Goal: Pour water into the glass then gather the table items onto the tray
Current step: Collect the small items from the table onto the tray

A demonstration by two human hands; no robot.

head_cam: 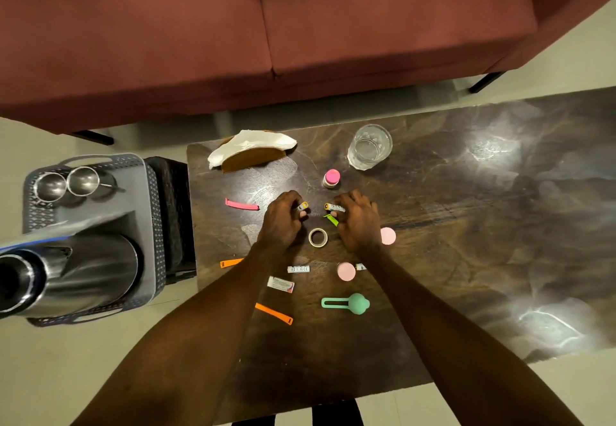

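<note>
The glass point(369, 147) stands upright near the far edge of the dark counter point(466, 212), holding clear water. Just in front of it, a small bottle with a pink cap point(331, 179) stands upright.

Nearer the person, both hands work at the middle of the counter. The left hand point(281, 220) has its fingers point(301, 214) curled round a small battery point(303, 206), pinched at the fingertips. The right hand point(358, 222) has its fingers likewise curled, pinching a second battery point(334, 207) that points toward the left hand; a green clip point(332, 219) lies under that hand's fingertips, and whether it is held cannot be told. The two batteries are near each other but apart.

A roll of tape point(318, 237) lies flat between the wrists. Two pink round discs point(388, 235) point(346, 271) lie at the right wrist and just nearer. Also on the counter: a pink strip point(241, 204), two orange strips point(231, 263) point(274, 313), a white battery point(298, 269), a small sachet point(280, 284) and a green holder with a round end point(346, 303).

At the far left corner a wooden napkin holder point(251, 159) carries white tissue point(253, 144).

The tray point(146, 192), grey with perforated walls, sits on a dark stand left of the counter, well apart from the hands. It holds two steel cups point(50, 186) point(83, 180) side by side and a steel jug point(76, 272).

A red sofa point(300, 25) stands beyond the counter.
</note>
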